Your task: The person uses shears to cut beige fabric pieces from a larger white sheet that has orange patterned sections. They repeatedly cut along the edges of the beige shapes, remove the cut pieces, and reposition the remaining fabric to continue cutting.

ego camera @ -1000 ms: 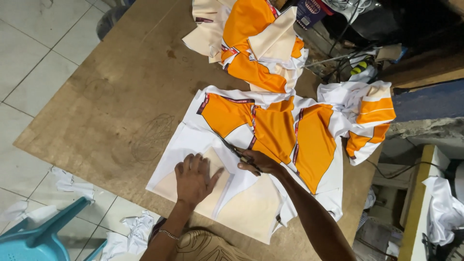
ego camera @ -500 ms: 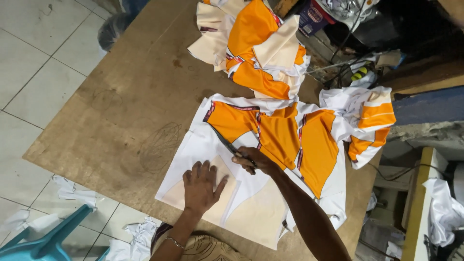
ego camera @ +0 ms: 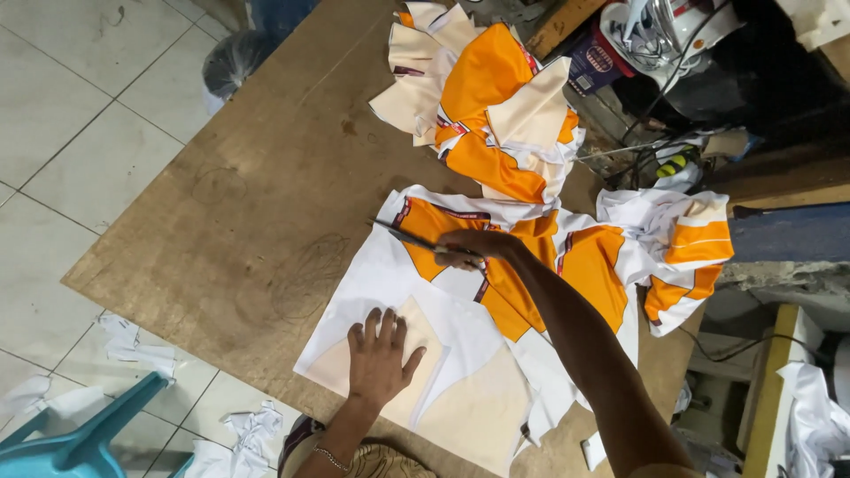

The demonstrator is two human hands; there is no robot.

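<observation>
Right-hand grip [ego camera: 474, 248] is clenched on a pair of scissors [ego camera: 409, 237], whose blades now point toward the desk's far left edge and lie over the orange-and-white printed fabric sheet [ego camera: 531, 265]. A second ago the scissors sat lower on the sheet, beside the cream panel [ego camera: 416, 354]; they have since travelled up along the border of the orange print, so the cut appears to be advancing. Left hand [ego camera: 381, 354] lies flat with fingers spread, grasping nothing, and has stayed pressing the cream panel near the desk's near edge [ego camera: 221, 292]. Cut pieces [ego camera: 482, 106] are piled at the far edge.
</observation>
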